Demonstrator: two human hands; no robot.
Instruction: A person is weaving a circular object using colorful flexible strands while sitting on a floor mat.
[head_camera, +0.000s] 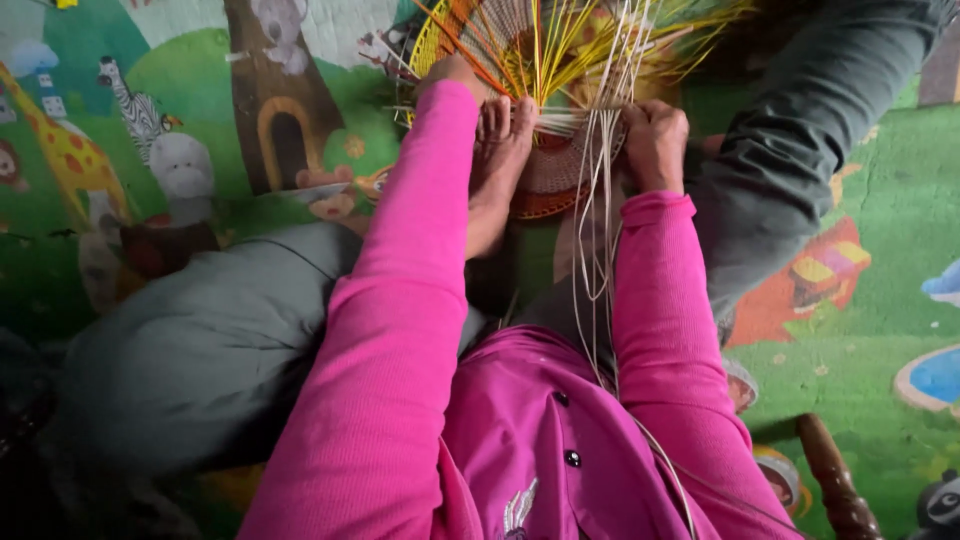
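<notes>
Close in, pale strands (597, 250) are trailing over the lap from the right hand (655, 143), which is closing around them, while a bare foot (497, 170) is pinning the woven basket (550, 170) to the floor mat (870, 200) and the left hand (450, 72) is gripping its rim, steadying it.

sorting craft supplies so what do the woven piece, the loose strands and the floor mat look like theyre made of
Woven piece: stiff cane-like or plastic strips, orange and yellow, tightly interlaced; which one is unclear.
Loose strands: pale, thin and flexible, drooping from the right hand; probably split cane or plastic cord.
Floor mat: smooth printed sheet with cartoon animals, likely vinyl or foam, slightly scuffed.
</notes>
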